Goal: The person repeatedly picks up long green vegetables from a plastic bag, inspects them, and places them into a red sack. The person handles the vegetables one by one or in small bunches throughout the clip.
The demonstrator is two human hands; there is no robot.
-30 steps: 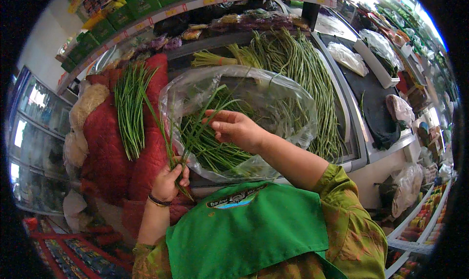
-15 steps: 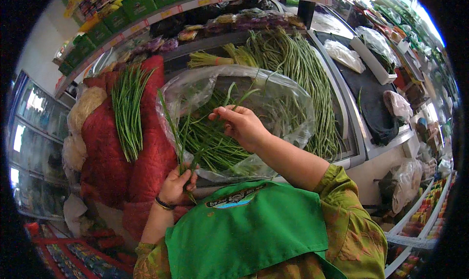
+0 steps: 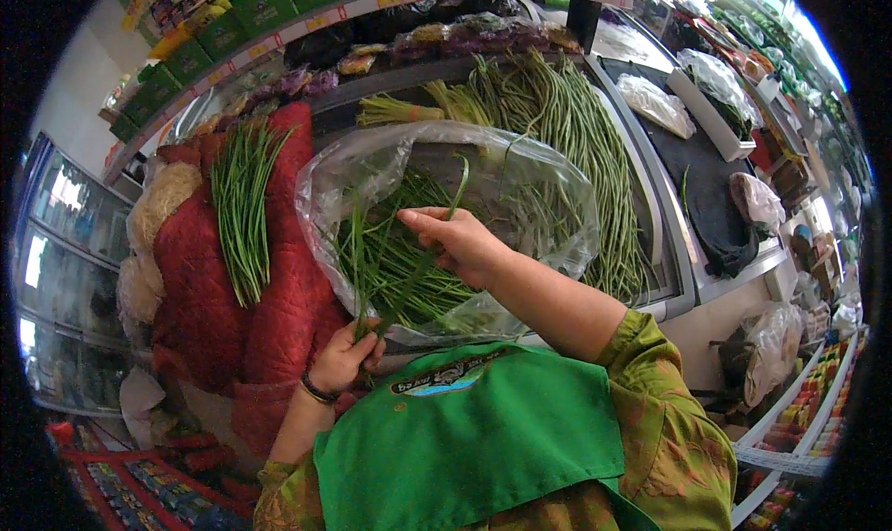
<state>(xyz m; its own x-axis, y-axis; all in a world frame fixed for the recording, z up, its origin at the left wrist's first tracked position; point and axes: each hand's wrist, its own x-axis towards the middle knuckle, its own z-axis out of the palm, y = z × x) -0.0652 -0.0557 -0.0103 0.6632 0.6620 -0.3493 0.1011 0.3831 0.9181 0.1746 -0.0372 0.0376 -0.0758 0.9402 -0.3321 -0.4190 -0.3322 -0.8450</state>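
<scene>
My left hand [image 3: 346, 354] is closed round the lower ends of a few garlic chives [image 3: 359, 262], whose leaves stand up in front of the bag. My right hand [image 3: 462, 245] is pinched above the bag, with a long green chive leaf running through its fingers and its tip sticking up. Beneath both hands lies an open clear plastic bag [image 3: 567, 192] with a loose heap of garlic chives [image 3: 437, 294] inside. To the left, a neat bundle of chives [image 3: 243, 215] rests on a red quilted cloth [image 3: 190, 299].
Long green beans [image 3: 604, 169] are piled beyond and right of the bag. Tied pale-green bunches [image 3: 400, 111] lie at the back. A shelf with green boxes [image 3: 263, 9] overhangs the far left. On the right is a dark counter [image 3: 683, 159] with plastic bags.
My left hand has shifted slightly right, and the chives in it now stand more upright. My right hand stays over the bag, and the leaf in its fingers has changed angle.
</scene>
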